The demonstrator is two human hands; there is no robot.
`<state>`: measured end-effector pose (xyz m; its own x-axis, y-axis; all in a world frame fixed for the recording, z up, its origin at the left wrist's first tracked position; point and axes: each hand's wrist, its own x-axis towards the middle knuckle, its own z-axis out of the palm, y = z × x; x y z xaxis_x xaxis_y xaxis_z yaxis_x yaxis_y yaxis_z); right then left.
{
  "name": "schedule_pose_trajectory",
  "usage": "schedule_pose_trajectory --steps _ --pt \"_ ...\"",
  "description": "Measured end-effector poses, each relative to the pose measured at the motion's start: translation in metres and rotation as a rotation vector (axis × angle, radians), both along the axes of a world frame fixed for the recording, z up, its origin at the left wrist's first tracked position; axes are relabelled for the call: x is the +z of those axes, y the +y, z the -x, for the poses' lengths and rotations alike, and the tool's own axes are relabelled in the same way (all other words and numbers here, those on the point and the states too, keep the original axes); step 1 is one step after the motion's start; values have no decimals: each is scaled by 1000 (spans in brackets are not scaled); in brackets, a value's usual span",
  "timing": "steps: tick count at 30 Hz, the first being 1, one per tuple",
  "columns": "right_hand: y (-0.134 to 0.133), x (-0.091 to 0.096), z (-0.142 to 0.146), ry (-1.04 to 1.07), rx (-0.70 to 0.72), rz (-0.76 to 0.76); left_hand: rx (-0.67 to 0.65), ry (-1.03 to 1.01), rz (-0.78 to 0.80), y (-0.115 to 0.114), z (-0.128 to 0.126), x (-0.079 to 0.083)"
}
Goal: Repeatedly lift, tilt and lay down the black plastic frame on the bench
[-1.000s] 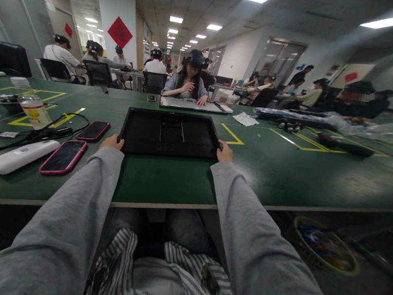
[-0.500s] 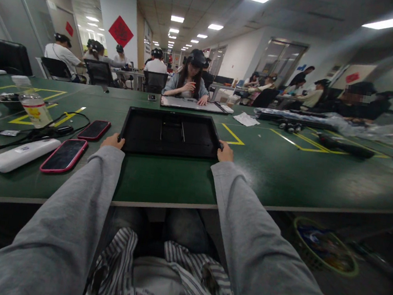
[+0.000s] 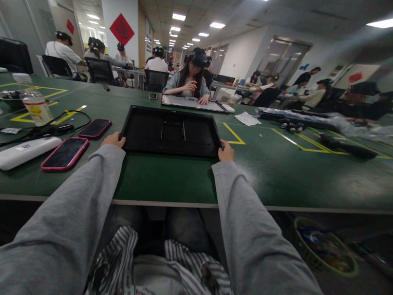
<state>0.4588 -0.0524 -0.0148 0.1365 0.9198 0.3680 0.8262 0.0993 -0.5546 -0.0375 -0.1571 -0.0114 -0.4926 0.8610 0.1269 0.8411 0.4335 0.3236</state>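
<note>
While our left hand [image 3: 113, 139] and right hand [image 3: 225, 153] clasp opposite ends of the black shell [image 3: 173, 136] with their fingers [image 3: 121, 142], we have it on the tabletop [image 3: 168, 178] before us, apparently set down but not yet released.

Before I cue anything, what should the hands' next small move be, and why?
I'd probably loosen the right hand first: the black panel seems to rest on the green table, and the left hand holds its opposite end.
</note>
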Motion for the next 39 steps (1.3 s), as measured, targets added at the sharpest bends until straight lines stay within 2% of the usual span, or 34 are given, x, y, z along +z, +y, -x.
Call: schedule_pose_trajectory --steps 21,39 --pt "-6 5 2 17 -6 14 -11 16 -13 -1 -1 1" --pt "1 -1 -1 16 2 -4 -10 13 2 -2 -3 3"
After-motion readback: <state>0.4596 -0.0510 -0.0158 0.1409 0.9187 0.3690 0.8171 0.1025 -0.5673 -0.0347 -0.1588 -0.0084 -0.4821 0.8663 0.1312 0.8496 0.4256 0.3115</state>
